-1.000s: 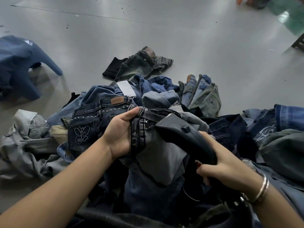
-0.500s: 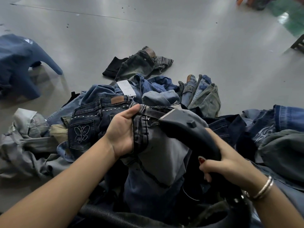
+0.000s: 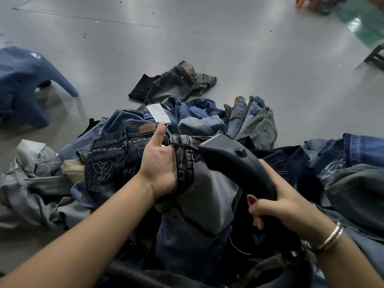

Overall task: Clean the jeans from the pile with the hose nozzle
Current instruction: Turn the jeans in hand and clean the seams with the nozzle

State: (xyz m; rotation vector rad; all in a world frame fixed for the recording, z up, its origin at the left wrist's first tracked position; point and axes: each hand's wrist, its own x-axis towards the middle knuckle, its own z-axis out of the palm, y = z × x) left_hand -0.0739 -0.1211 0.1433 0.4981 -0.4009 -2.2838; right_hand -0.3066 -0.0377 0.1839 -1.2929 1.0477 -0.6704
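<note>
Jeans of faded grey denim (image 3: 209, 196), soft and creased, sit atop the heap in front of the person, bunched at the dark-stitched waistband. The left hand (image 3: 159, 163) grips that waistband, fingers curled behind the cloth and thumb raised, probably to hold the fabric taut for cleaning. The right hand (image 3: 276, 210) wraps tightly round the curved neck of the black, smooth plastic hose nozzle (image 3: 234, 161), its flat mouth angled at the waistband. A ribbed black hose (image 3: 143, 275) trails below. Around them lies the pile of blue and dark denim (image 3: 187, 119) on a glossy grey floor (image 3: 228, 48).
</note>
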